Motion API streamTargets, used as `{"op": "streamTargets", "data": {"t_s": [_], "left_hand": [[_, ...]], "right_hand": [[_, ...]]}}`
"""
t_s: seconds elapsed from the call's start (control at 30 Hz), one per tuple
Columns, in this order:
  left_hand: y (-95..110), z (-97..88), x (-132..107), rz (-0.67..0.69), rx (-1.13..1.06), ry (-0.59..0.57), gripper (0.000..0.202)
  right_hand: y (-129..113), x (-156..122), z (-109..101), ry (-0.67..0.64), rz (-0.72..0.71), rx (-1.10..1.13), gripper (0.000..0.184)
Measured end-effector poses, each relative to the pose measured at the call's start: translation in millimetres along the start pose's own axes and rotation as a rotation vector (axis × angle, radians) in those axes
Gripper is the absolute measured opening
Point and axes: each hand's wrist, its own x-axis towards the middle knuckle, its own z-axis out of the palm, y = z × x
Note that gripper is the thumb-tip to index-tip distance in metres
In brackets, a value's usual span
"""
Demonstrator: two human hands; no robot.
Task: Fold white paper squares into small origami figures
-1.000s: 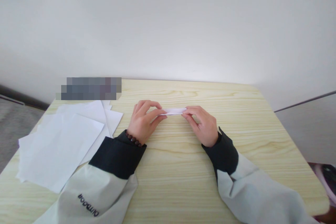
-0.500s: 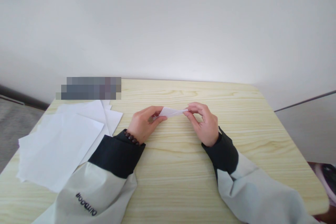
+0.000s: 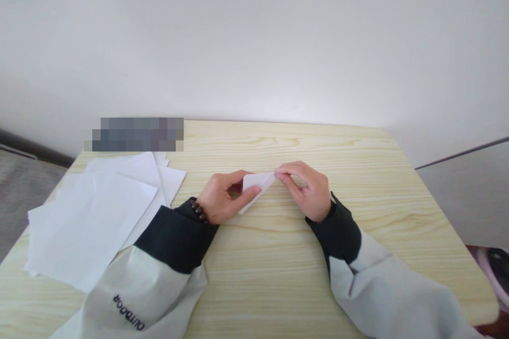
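Between my hands is a small folded piece of white paper (image 3: 254,182), narrowing to a point on its right. My left hand (image 3: 225,196) is closed on its wider end, the thumb lying along the near face and the fingers behind it. The thumb and forefinger of my right hand (image 3: 306,186) pinch the pointed tip. The paper is tilted, its lower left corner hanging below my left thumb. The fingers behind the paper are partly hidden.
Several loose white sheets (image 3: 87,222) lie overlapping on the left of the wood-grain table (image 3: 270,286). A blurred-out object (image 3: 135,135) sits at the back left. A white wall (image 3: 254,37) rises behind the table. A pinkish round-edged item (image 3: 489,275) stands beyond the right edge.
The folded paper has turned so that its broad face shows more and its left end hangs lower. My left hand has shifted slightly nearer; my right hand still pinches the tip.
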Motion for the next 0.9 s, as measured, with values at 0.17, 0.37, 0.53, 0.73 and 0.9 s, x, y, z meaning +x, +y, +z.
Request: {"op": "streamTargets", "data": {"t_s": [0.17,0.37,0.53,0.73,0.9], "left_hand": [[0,0.5,1,-0.061,-0.160,-0.006,0.037],[11,-2.0,4,-0.058,-0.073,0.025,0.027],[14,-2.1,5,-0.122,-0.088,0.004,0.027],[14,-4.7,5,-0.147,-0.122,-0.044,0.028],[13,-6.1,5,-0.160,-0.149,-0.062,0.027]], "right_hand": [[-1,-1,-2,-0.053,-0.059,0.059,0.011],[-2,-3,1,-0.086,-0.097,0.098,0.010],[-2,-5,1,-0.101,-0.181,0.080,0.008],[-4,-6,-3,-0.140,-0.284,0.028,0.010],[-7,-4,-2,-0.151,-0.284,0.052,0.008]]}}
